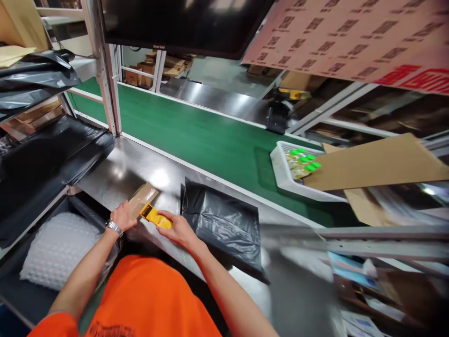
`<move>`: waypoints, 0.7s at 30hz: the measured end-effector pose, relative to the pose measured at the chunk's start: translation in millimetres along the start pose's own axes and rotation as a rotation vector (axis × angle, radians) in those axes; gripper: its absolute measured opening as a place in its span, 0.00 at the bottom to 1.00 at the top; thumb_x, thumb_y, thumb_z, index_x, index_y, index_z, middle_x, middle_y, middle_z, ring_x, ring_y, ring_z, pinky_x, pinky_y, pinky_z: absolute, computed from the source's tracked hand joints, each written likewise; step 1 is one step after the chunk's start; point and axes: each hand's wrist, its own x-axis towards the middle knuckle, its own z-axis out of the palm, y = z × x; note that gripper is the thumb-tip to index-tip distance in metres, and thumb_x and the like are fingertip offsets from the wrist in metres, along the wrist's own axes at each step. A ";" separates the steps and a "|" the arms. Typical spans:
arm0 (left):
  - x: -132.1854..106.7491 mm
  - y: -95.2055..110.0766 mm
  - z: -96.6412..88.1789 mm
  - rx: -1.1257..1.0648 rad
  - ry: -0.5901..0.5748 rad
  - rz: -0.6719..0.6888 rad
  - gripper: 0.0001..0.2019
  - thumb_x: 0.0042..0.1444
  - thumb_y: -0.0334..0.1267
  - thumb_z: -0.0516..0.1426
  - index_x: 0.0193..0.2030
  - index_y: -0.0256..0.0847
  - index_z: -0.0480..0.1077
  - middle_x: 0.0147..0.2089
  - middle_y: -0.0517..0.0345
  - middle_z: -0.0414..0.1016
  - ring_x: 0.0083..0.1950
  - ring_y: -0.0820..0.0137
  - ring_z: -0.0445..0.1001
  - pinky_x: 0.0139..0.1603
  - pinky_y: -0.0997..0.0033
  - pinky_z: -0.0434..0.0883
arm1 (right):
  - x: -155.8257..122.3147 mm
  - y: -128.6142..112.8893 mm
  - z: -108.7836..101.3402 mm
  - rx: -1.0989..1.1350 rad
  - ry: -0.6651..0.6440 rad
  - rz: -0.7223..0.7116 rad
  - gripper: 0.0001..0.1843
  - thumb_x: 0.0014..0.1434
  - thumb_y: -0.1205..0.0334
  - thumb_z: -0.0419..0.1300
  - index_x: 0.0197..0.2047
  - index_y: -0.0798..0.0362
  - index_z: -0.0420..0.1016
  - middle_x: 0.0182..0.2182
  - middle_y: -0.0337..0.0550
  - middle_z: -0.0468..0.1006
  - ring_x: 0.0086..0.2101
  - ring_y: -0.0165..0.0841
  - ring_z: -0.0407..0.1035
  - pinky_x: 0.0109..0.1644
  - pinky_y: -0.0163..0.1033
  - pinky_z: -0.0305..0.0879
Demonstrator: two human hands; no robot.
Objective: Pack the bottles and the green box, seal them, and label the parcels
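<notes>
Bright overhead glare, blurred right edge

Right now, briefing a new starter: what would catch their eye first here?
The broad green conveyor belt across the middle. At the near edge of the steel bench, the left hand holds a flat brown packet and the right hand a small yellow device, beside a crumpled black plastic bag.
</notes>
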 end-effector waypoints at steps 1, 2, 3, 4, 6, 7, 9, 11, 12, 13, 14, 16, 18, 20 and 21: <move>-0.9 1.9 -2.6 -0.003 -0.003 -0.001 0.41 0.56 0.55 0.70 0.71 0.35 0.67 0.60 0.34 0.84 0.55 0.45 0.85 0.51 0.56 0.77 | -6.2 3.6 -2.1 -0.028 -0.004 0.019 0.32 0.56 0.53 0.70 0.65 0.46 0.84 0.45 0.45 0.91 0.40 0.42 0.83 0.48 0.43 0.76; -1.6 3.3 -5.0 -0.005 -0.007 0.001 0.40 0.55 0.54 0.70 0.70 0.35 0.68 0.60 0.34 0.84 0.55 0.46 0.86 0.50 0.56 0.77 | -11.0 5.7 -3.2 -0.055 -0.010 0.033 0.32 0.56 0.52 0.70 0.65 0.46 0.84 0.44 0.45 0.91 0.39 0.42 0.83 0.48 0.43 0.76; -1.9 4.1 -7.1 -0.005 -0.010 0.003 0.40 0.54 0.53 0.70 0.69 0.35 0.68 0.59 0.34 0.84 0.54 0.46 0.86 0.50 0.57 0.76 | -13.9 6.3 -3.2 -0.075 -0.015 0.046 0.32 0.56 0.52 0.70 0.65 0.46 0.84 0.43 0.45 0.91 0.38 0.42 0.83 0.47 0.42 0.76; -1.9 4.4 -8.7 -0.004 -0.015 0.001 0.39 0.54 0.51 0.70 0.68 0.35 0.69 0.58 0.35 0.84 0.53 0.46 0.86 0.49 0.57 0.76 | -14.9 5.6 -2.3 -0.086 -0.020 0.054 0.33 0.56 0.53 0.70 0.65 0.46 0.84 0.42 0.46 0.90 0.37 0.42 0.82 0.46 0.42 0.75; -1.3 3.9 -10.1 -0.003 -0.023 -0.007 0.38 0.53 0.49 0.70 0.67 0.35 0.69 0.57 0.37 0.85 0.52 0.46 0.86 0.48 0.57 0.76 | -11.4 1.7 1.9 -0.082 -0.027 0.058 0.33 0.56 0.53 0.70 0.65 0.47 0.84 0.43 0.46 0.90 0.37 0.42 0.82 0.45 0.42 0.75; -0.8 3.2 -9.7 -0.002 -0.025 -0.009 0.37 0.53 0.49 0.70 0.67 0.35 0.69 0.57 0.36 0.85 0.52 0.46 0.86 0.48 0.57 0.75 | -7.3 -0.7 4.6 -0.072 -0.027 0.057 0.33 0.56 0.54 0.70 0.65 0.46 0.84 0.43 0.46 0.90 0.37 0.42 0.82 0.45 0.42 0.75; 0.4 1.6 -7.0 -0.004 -0.024 0.001 0.36 0.54 0.49 0.69 0.67 0.35 0.69 0.58 0.34 0.84 0.53 0.45 0.86 0.49 0.56 0.75 | 4.3 -4.5 9.4 -0.040 -0.017 0.077 0.32 0.56 0.54 0.70 0.64 0.46 0.84 0.43 0.44 0.90 0.38 0.41 0.82 0.45 0.42 0.75; 2.3 -0.8 -3.3 -0.014 -0.019 0.018 0.38 0.55 0.50 0.69 0.69 0.34 0.68 0.59 0.32 0.83 0.55 0.44 0.85 0.50 0.55 0.75 | 17.4 -5.5 11.2 0.009 -0.021 0.127 0.29 0.57 0.53 0.70 0.62 0.46 0.86 0.42 0.43 0.90 0.39 0.40 0.82 0.44 0.40 0.74; 3.8 -2.5 -1.7 -0.021 -0.015 0.020 0.40 0.55 0.51 0.69 0.70 0.34 0.68 0.60 0.31 0.83 0.55 0.43 0.85 0.50 0.54 0.75 | 22.8 -4.9 10.3 0.025 -0.020 0.159 0.27 0.57 0.54 0.70 0.60 0.48 0.86 0.41 0.43 0.90 0.39 0.40 0.82 0.44 0.39 0.74; 6.0 -4.7 -0.7 -0.029 -0.009 0.017 0.42 0.55 0.53 0.69 0.73 0.34 0.66 0.61 0.31 0.82 0.56 0.42 0.84 0.51 0.53 0.75 | 26.2 -3.6 8.2 0.030 -0.011 0.188 0.25 0.57 0.54 0.70 0.58 0.49 0.87 0.41 0.44 0.89 0.40 0.41 0.82 0.44 0.40 0.74; 8.9 -7.5 -0.3 -0.037 -0.002 0.011 0.45 0.56 0.54 0.69 0.76 0.35 0.63 0.63 0.30 0.81 0.57 0.41 0.84 0.52 0.52 0.76 | 27.1 -1.7 5.0 0.020 0.005 0.213 0.24 0.56 0.55 0.70 0.56 0.51 0.87 0.42 0.45 0.90 0.41 0.41 0.82 0.45 0.40 0.75; 16.0 -15.5 -1.7 -0.046 0.007 0.000 0.52 0.58 0.58 0.68 0.81 0.35 0.56 0.66 0.28 0.79 0.59 0.40 0.83 0.54 0.50 0.76 | 19.2 3.7 -3.7 0.027 0.048 0.249 0.24 0.55 0.56 0.70 0.55 0.52 0.87 0.42 0.46 0.90 0.41 0.42 0.82 0.45 0.41 0.75; 23.2 -26.3 -4.7 -0.061 -0.001 0.000 0.57 0.59 0.61 0.68 0.85 0.36 0.50 0.69 0.27 0.76 0.61 0.40 0.83 0.56 0.50 0.76 | -0.5 10.8 -13.4 0.136 0.073 0.270 0.27 0.55 0.55 0.69 0.58 0.53 0.86 0.40 0.46 0.90 0.38 0.40 0.81 0.42 0.41 0.76; 27.8 -37.6 -7.0 -0.056 -0.001 0.020 0.58 0.59 0.60 0.69 0.87 0.39 0.47 0.73 0.26 0.72 0.65 0.41 0.80 0.61 0.49 0.76 | -26.8 18.7 -22.5 0.292 0.092 0.270 0.31 0.53 0.51 0.68 0.58 0.54 0.85 0.38 0.45 0.89 0.34 0.39 0.80 0.39 0.41 0.76; 28.8 -42.2 -7.5 -0.033 0.015 0.043 0.58 0.58 0.58 0.69 0.87 0.41 0.47 0.76 0.26 0.69 0.69 0.39 0.77 0.65 0.48 0.74 | -40.6 22.5 -26.8 0.354 0.112 0.270 0.32 0.51 0.50 0.69 0.58 0.55 0.86 0.39 0.46 0.89 0.34 0.40 0.80 0.39 0.42 0.77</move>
